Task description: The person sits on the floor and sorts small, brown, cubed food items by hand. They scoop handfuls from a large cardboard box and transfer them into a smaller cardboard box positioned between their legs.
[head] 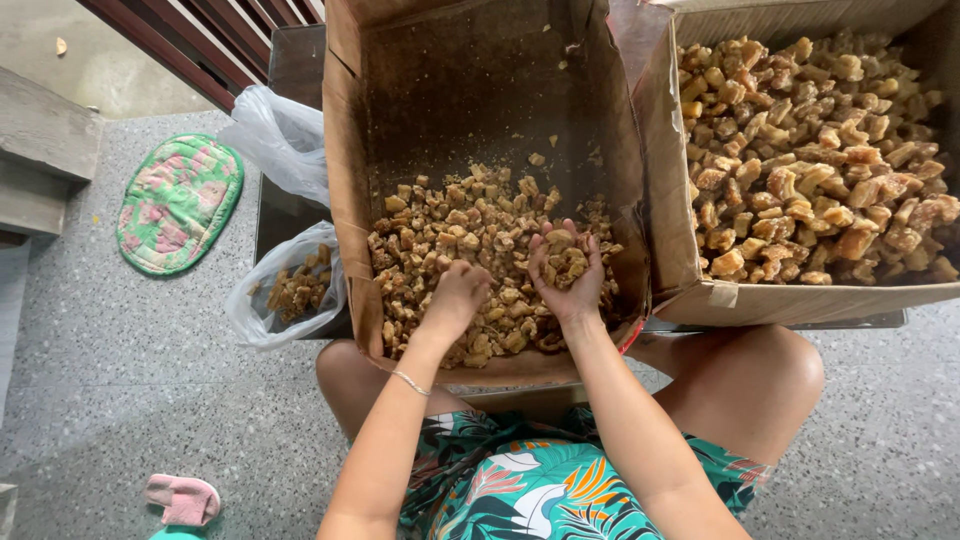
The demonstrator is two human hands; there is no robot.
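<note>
Chunks point(470, 240): golden-brown, irregular, crusty pieces, heaped loose in the near half of a cardboard box point(345, 150); far half of the box floor bare but for crumbs. Box tilted toward the sitter, near wall resting on the knees, probably so the pieces slide within reach.

Right hand point(567, 272): at 5 o'clock in the box, palm up, fingers curled into a cup, a small mound of chunks cradled in it; held flat, apparently to keep pieces from rolling off. Fingers together, not clamped.

Left hand point(457, 297): just beside the right, at its 8 o'clock, knuckles up, fingers bent down into the heap; whether closed on a piece cannot be told. Thin bracelet point(410, 383) on that wrist.

Orientation: single chunks lumpy, no clear long axis, pointing every way. Heap as a whole stretched from 9 to 3 o'clock across the box.

Second box point(665, 160): at 3 o'clock, touching the first, filled nearly to the rim with larger, paler chunks.

Plastic bag point(262, 300): at 9 o'clock of the first box, clear, mouth open, a few chunks inside; another, empty-looking bag behind it.

Also noted: quilted green and pink mat point(178, 203) at 10 o'clock on the speckled floor; pink slipper point(182, 499) at 7 o'clock.
</note>
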